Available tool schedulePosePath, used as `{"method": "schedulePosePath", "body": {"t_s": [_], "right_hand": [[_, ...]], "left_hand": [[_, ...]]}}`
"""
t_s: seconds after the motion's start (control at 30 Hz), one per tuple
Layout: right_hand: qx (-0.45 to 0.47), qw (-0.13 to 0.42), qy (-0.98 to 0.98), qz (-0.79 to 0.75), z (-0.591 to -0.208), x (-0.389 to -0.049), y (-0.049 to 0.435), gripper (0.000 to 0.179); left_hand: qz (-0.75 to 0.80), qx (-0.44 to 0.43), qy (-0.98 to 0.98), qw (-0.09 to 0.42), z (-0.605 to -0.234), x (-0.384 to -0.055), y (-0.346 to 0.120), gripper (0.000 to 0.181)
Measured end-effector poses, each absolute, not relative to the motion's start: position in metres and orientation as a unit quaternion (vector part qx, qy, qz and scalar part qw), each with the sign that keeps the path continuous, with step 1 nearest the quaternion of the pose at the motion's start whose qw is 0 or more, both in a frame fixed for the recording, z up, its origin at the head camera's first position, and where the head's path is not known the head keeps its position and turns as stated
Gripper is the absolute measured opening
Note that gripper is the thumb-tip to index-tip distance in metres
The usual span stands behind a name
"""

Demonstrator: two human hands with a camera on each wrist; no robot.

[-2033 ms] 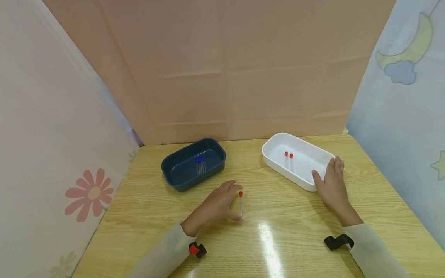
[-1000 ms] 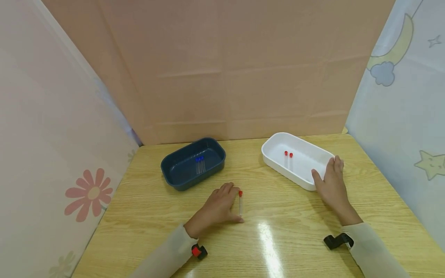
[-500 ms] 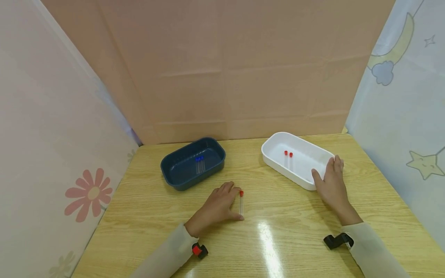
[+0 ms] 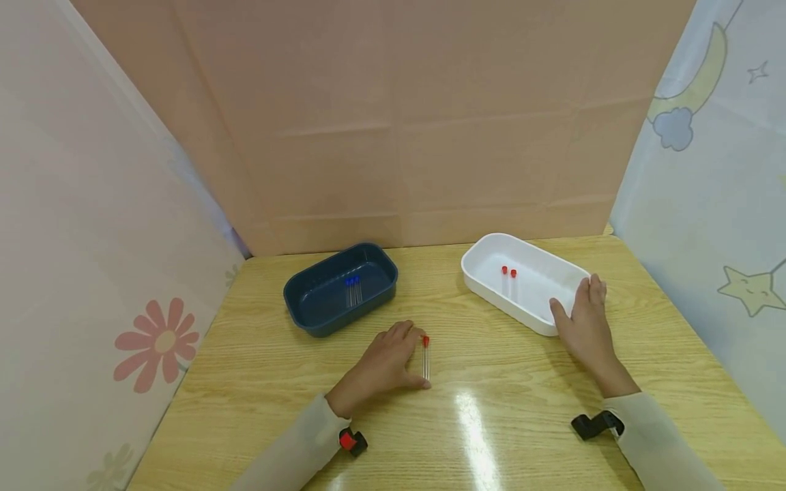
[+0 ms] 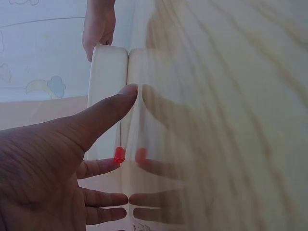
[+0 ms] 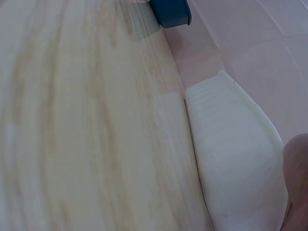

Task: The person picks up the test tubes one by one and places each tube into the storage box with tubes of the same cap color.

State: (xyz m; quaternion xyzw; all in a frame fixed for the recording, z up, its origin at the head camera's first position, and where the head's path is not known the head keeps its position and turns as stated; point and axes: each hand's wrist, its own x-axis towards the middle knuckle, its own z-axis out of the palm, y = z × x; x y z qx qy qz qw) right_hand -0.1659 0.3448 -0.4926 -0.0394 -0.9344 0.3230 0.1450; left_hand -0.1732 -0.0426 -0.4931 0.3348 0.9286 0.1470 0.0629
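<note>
On the table lies a thin clear tube with a red cap [image 4: 426,341]. My left hand [image 4: 383,358] spans its length, the index finger at the cap and the thumb at the bottom end, pinching it end to end. The left wrist view shows the index finger touching the red cap [image 5: 119,155]; the other fingers are straight. My right hand [image 4: 589,334] grips the near right corner of the white tray [image 4: 482,290], thumb over the inner side and fingers outside. Inside that tray are two red-capped tubes [image 4: 513,274]. In the right wrist view only part of the right hand [image 6: 296,163] shows.
A dark blue tray [image 4: 307,320] stands at the back left with blue-capped tubes [image 4: 353,281] in it. The wooden table [image 4: 522,423] meets a peach cloth [image 4: 393,136] behind. Printed cloths hang on both sides.
My left hand has shifted slightly right and its thumb and index finger have closed on the tube's ends. The right hand and both trays have stayed put.
</note>
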Motion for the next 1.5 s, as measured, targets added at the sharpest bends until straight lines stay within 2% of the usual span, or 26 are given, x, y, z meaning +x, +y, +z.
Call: {"method": "schedulePosePath", "body": {"t_s": [0.53, 1.0, 1.33, 1.5], "right_hand": [[-0.041, 0.148, -0.933, 0.325, -0.493, -0.165, 0.345, 0.084], [-0.04, 0.15, -0.933, 0.324, -0.491, -0.164, 0.344, 0.083], [-0.045, 0.143, -0.934, 0.326, -0.492, -0.166, 0.346, 0.084], [-0.043, 0.146, -0.933, 0.327, -0.491, -0.166, 0.345, 0.084]], "left_hand": [[0.18, 0.366, 0.912, 0.028, -0.487, -0.187, -0.018, 0.093], [0.173, 0.368, 0.913, 0.043, -0.472, -0.204, 0.01, 0.095], [0.188, 0.404, 0.895, 0.012, -0.457, -0.217, 0.036, 0.095], [0.219, 0.416, 0.882, 0.012, -0.451, -0.223, 0.05, 0.098]]}}
